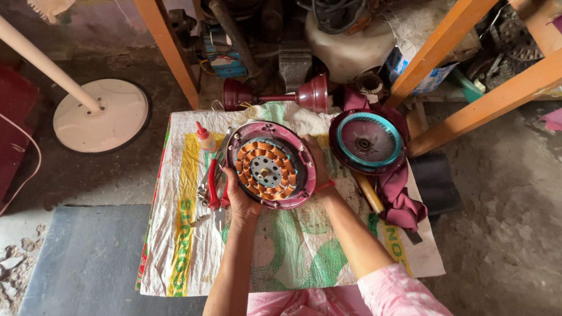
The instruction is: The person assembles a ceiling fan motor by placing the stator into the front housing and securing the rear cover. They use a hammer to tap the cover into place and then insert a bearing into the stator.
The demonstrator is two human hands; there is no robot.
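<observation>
Copper-wound motor housing [270, 165] between pliers [214, 186] and rotor cover [367, 141].

1. The motor stator housing [271, 165] sits mid-sack [293, 246], between both hands [240, 199].
2. Pliers [212, 188] and a small bottle [205, 138] lie to its left.
3. The rotor cover [366, 142] lies to its right, on a cloth [404, 196].
4. The fan stand base [100, 115] rests on the floor, far left.

both arms extended, left hand [239, 198], right hand [318, 164] cupped inward
</observation>
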